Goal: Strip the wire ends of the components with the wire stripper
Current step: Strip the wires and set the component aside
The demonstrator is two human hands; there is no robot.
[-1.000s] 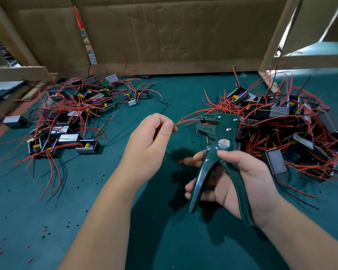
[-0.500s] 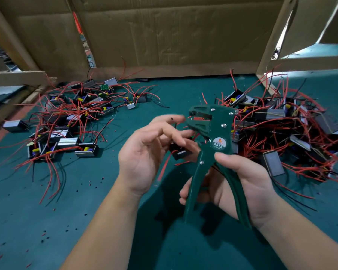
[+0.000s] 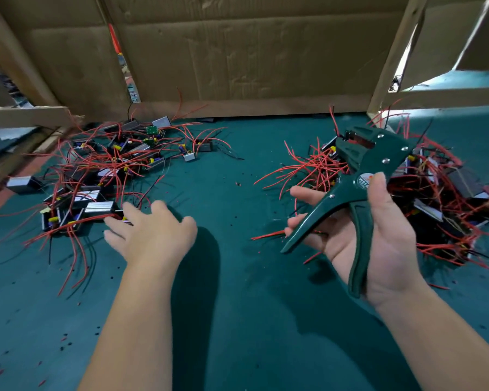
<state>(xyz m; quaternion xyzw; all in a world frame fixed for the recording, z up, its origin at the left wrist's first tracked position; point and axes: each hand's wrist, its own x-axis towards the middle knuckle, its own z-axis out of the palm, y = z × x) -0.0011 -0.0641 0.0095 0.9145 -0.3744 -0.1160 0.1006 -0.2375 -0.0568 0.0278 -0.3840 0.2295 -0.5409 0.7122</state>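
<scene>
My right hand (image 3: 384, 249) grips the handles of a dark green wire stripper (image 3: 356, 176), held above the mat with its jaws pointing up and away. My left hand (image 3: 150, 232) lies low over the mat, palm down and fingers spread, its fingertips at the near edge of the left pile of components (image 3: 96, 170): small black and silver boxes with red and black wires. A small component lies right at those fingertips; no grip shows. A second tangled pile of components (image 3: 441, 193) lies behind my right hand.
The work surface is a teal mat (image 3: 232, 306) dotted with small bits of stripped insulation. A cardboard wall (image 3: 237, 60) closes the back. Wooden posts (image 3: 390, 55) stand at the back right, and a wooden rail (image 3: 26, 117) runs along the left.
My left hand has left the stripper's jaws and swung left and down to the left pile, opening. The component it held is out of it. The stripper has moved right and up.
</scene>
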